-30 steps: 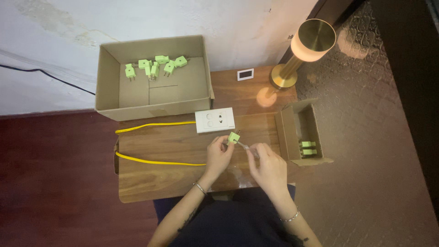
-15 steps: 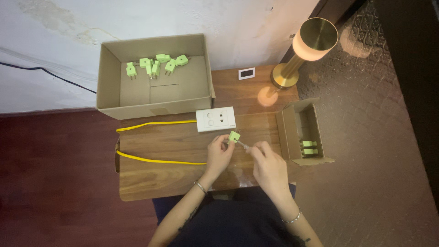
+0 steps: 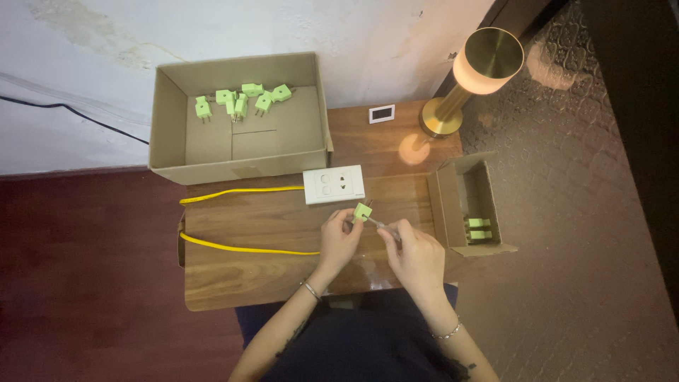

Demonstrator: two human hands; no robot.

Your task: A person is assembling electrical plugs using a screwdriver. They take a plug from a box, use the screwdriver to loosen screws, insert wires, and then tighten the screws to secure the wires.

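The left hand [image 3: 341,239] is closed around a small light-green plastic plug [image 3: 363,211], held just above the wooden worktop [image 3: 269,276] in front of a white rectangular socket block [image 3: 334,184]. The right hand [image 3: 417,253] is closed on a thin metal-tipped tool [image 3: 382,227], its tip at the plug. A yellow cable [image 3: 240,191] runs left from the socket block and loops back along the worktop. A large open cardboard box [image 3: 240,159] at the rear holds several more green plugs [image 3: 240,100]. A small open cardboard box [image 3: 442,205] on the right holds two green plugs [image 3: 478,228]. A lit brass table lamp [image 3: 470,78] stands at the rear right.
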